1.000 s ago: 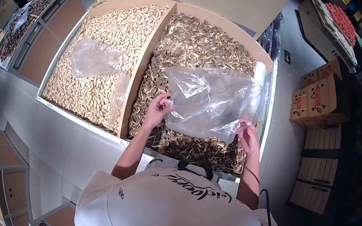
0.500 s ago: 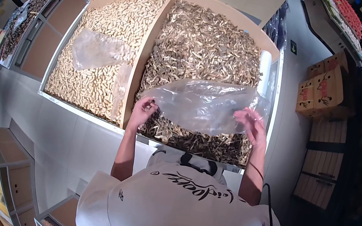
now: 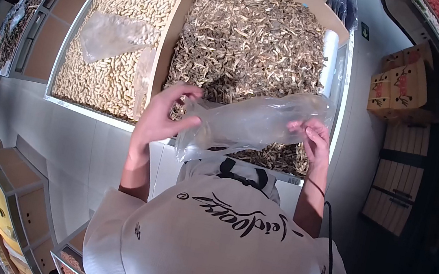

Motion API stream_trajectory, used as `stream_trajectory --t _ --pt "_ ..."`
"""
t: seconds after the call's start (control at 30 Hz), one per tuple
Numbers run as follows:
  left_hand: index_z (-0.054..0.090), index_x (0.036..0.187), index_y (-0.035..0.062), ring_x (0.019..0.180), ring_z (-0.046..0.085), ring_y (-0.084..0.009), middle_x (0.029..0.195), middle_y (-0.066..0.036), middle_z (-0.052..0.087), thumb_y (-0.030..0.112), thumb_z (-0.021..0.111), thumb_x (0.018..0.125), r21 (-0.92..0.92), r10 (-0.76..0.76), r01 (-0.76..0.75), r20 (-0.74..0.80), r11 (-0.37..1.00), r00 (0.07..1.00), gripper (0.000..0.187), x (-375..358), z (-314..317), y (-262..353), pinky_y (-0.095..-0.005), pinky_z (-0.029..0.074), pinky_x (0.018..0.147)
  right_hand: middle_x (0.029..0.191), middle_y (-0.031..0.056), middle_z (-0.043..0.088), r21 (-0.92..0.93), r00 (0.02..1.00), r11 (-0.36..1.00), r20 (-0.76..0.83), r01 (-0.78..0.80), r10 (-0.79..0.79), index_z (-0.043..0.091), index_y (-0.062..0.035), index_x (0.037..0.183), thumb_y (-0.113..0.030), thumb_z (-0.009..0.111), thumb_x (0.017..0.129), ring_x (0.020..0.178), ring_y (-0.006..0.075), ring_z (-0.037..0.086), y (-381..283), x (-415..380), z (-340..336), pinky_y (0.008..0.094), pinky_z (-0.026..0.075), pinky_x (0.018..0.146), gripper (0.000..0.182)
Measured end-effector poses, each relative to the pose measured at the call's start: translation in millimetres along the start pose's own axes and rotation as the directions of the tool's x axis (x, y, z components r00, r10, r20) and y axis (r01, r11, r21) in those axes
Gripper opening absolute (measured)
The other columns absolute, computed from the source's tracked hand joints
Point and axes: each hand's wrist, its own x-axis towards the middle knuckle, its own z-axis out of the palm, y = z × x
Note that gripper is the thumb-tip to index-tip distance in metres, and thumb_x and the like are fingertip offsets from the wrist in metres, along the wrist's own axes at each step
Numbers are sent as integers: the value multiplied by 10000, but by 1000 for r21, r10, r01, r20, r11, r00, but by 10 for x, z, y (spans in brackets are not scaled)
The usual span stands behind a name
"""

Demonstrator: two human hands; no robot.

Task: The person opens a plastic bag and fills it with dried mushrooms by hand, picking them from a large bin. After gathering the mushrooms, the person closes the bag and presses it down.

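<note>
A clear plastic bag [image 3: 252, 120] stretches between my two hands, over the near part of a bin of dried brown-and-cream pieces [image 3: 242, 41] that look like sliced mushrooms. My right hand [image 3: 315, 139] pinches the bag near its right end. At the other end, my left hand [image 3: 161, 115] is open, thumb and fingers spread apart beside the bag's left edge, which hangs over the bin's front rim. Whether the left fingertips touch the film is hard to see.
A wooden divider [image 3: 177, 30] separates the dried pieces from peanuts in shells [image 3: 128, 3], where another plastic bag [image 3: 111, 36] lies. A white plastic roll [image 3: 328, 62] stands at the bin's right edge. Cardboard boxes [image 3: 404, 90] are stacked across the aisle at right.
My left hand has opened and come nearer to me, and the bag's left end now hangs lower, over the front rim. My right fingers have closed on the film. The view has shifted.
</note>
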Motion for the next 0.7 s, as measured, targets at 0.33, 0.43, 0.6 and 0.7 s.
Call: stream_trajectory --t 0.33,0.43,0.6,0.7 --pt "644 939 51 658 686 -295 804 -116 714 115 728 834 440 -121 229 -260 868 958 149 -34 458 56 -407 540 645 962 166 674 247 968 969 -235 -29 89 508 33 1288 -192 635 904 941 399 708 245 -180 102 477 601 736 463" --pt "645 930 67 675 704 -312 804 -132 726 112 724 833 421 -152 333 -408 844 900 133 38 241 119 -415 539 629 956 174 671 156 994 987 -90 -41 56 486 52 1292 -185 632 901 831 379 725 42 -11 170 434 606 607 480" --pt "648 933 64 670 699 -303 799 -123 724 133 728 830 455 -133 388 -498 802 857 148 51 187 178 -395 530 623 949 118 659 97 997 994 -48 -53 58 597 13 1142 -122 633 927 736 179 645 -21 143 146 376 612 655 256" --pt "648 955 49 656 681 -292 800 -110 715 121 738 812 478 -95 408 -552 778 828 183 -19 221 194 -379 515 628 893 94 671 -103 992 993 -115 -62 50 633 6 1062 -114 638 932 733 149 636 -104 212 342 292 557 669 176"
